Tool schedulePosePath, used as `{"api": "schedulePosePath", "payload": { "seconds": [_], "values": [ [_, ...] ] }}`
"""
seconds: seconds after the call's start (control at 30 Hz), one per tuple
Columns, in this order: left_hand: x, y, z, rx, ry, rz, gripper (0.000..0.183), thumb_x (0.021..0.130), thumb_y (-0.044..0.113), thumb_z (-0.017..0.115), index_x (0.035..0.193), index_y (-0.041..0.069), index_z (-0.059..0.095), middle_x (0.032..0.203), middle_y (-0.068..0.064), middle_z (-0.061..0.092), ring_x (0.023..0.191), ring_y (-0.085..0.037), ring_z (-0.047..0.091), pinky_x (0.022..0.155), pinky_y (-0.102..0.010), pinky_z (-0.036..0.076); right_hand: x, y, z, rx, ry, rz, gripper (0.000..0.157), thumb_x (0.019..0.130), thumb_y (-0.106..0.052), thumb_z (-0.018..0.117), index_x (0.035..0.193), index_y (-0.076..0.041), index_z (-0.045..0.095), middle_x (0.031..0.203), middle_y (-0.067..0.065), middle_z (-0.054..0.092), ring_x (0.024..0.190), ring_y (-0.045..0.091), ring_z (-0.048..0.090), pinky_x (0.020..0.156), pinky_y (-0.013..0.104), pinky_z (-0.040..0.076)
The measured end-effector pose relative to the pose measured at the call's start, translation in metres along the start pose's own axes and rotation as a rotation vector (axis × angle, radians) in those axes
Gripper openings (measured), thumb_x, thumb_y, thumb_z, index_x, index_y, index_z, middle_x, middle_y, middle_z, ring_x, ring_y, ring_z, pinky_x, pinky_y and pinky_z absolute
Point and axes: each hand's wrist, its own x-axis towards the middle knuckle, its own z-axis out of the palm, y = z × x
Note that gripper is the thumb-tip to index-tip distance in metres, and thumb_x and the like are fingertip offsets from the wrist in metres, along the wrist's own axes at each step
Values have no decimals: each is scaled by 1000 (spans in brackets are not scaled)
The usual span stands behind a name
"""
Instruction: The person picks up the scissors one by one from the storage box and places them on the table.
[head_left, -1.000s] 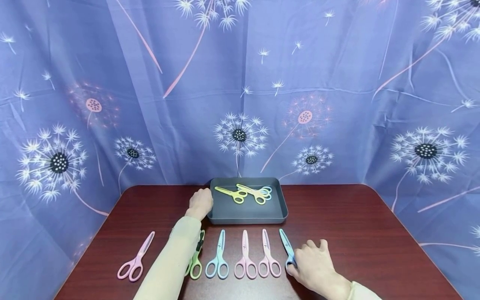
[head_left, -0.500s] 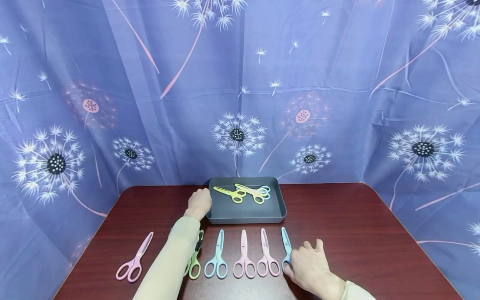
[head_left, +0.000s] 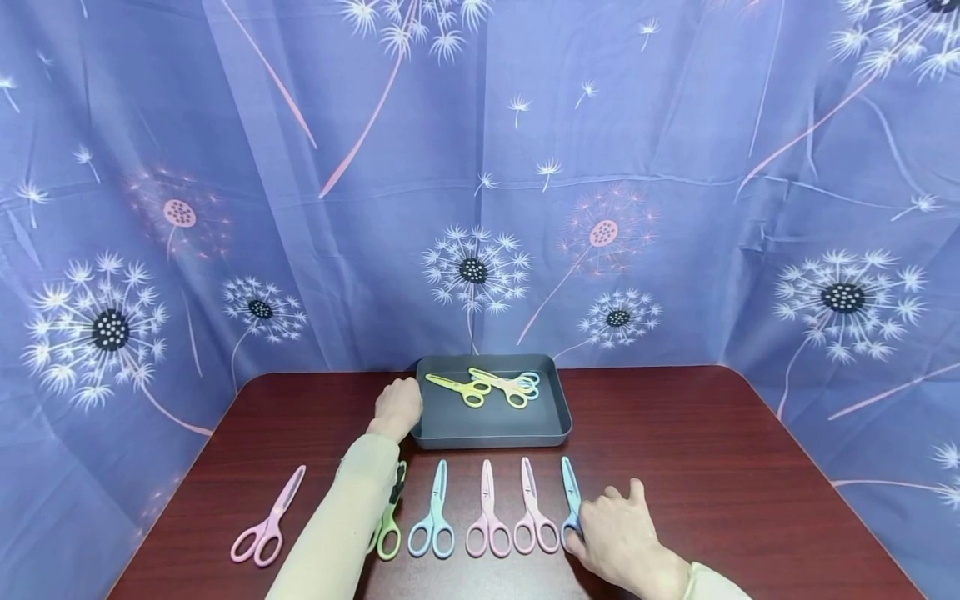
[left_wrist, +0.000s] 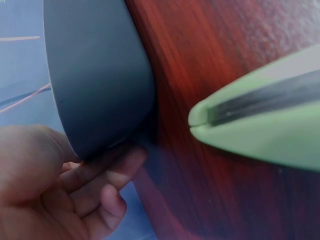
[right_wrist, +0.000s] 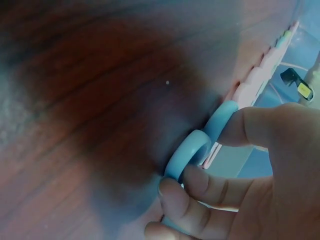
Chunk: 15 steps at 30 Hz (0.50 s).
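My left hand (head_left: 397, 407) grips the left side of a dark grey tray (head_left: 495, 429); in the left wrist view its fingers (left_wrist: 112, 172) curl around the tray's corner. The right hand (head_left: 618, 533) pinches the handle loops of blue scissors (head_left: 572, 483) lying on the table. In the right wrist view, thumb and fingers (right_wrist: 175, 200) meet those blue handles (right_wrist: 187, 155), partly hiding them. Left of them lie two pink scissors (head_left: 530, 508) (head_left: 488, 512), light-blue scissors (head_left: 433, 512) and green scissors (head_left: 387, 525), the last partly covered by the left sleeve.
More pink scissors (head_left: 267, 521) lie at the far left of the brown table (head_left: 712, 467). Inside the tray are yellow scissors (head_left: 457, 387), pale yellow scissors (head_left: 502, 382) and a light-blue handle (head_left: 530, 383). A patterned blue curtain (head_left: 360, 267) hangs behind the table.
The blue scissors under my right hand have turned to point more straight away, the handles shifting left with the hand. My left hand keeps its place at the tray. The head view shifted slightly.
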Motion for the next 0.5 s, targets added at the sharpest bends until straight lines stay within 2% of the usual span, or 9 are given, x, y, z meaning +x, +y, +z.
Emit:
{"api": "schedulePosePath", "payload": {
  "seconds": [0.17, 0.37, 0.5],
  "values": [
    [1, 0, 0, -1, -7, -7, 23, 93, -1, 53, 73, 5, 64, 71, -11, 60, 64, -27, 59, 55, -40, 49, -1, 1, -2, -7, -13, -2, 42, 73, -43, 69, 53, -19, 41, 54, -1, 49, 63, 23, 50, 75, 56, 30],
    [1, 0, 1, 3, -1, -6, 23, 93, 0, 54, 72, 5, 64, 74, -12, 62, 68, -29, 61, 58, -42, 50, -5, 1, -8, 25, -57, 57, 41, 75, -44, 70, 56, -19, 44, 59, 1, 54, 63, 23, 52, 71, 61, 30],
    [2, 0, 1, 2, 1, -10, 23, 92, -1, 54, 72, 5, 64, 73, -12, 61, 66, -28, 60, 57, -41, 50, -5, 2, -12, 29, -49, 61, 42, 78, -44, 69, 56, -20, 43, 58, 0, 52, 62, 22, 53, 71, 62, 31]
  ]
}}
